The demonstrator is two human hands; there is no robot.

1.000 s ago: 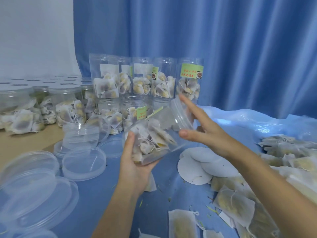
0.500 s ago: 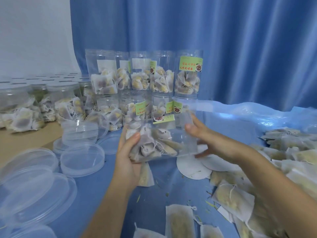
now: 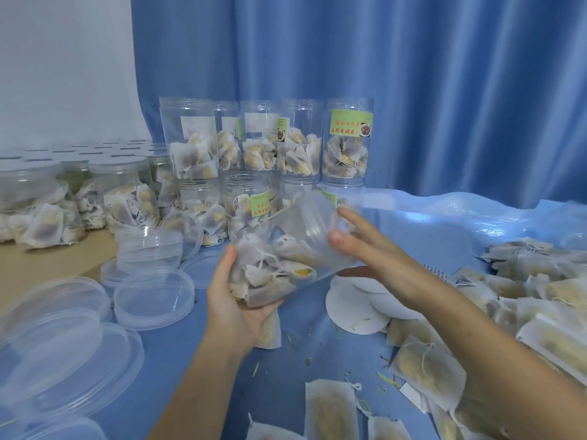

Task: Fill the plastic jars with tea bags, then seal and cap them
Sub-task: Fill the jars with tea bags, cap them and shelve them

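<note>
Head view: the left hand [image 3: 236, 308] cups the base of a jar [image 3: 286, 249] above the tabletop [image 3: 286, 369], tilting it, probably so the tea bags [image 3: 273, 274] settle. The right hand [image 3: 378, 265], fingers straight, steadies its open mouth; paper seals [image 3: 355, 308] lie just below.

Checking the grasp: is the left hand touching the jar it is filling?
Touching. The head view shows the left hand wrapped under the tilted jar's base, with no gap between them.
</note>
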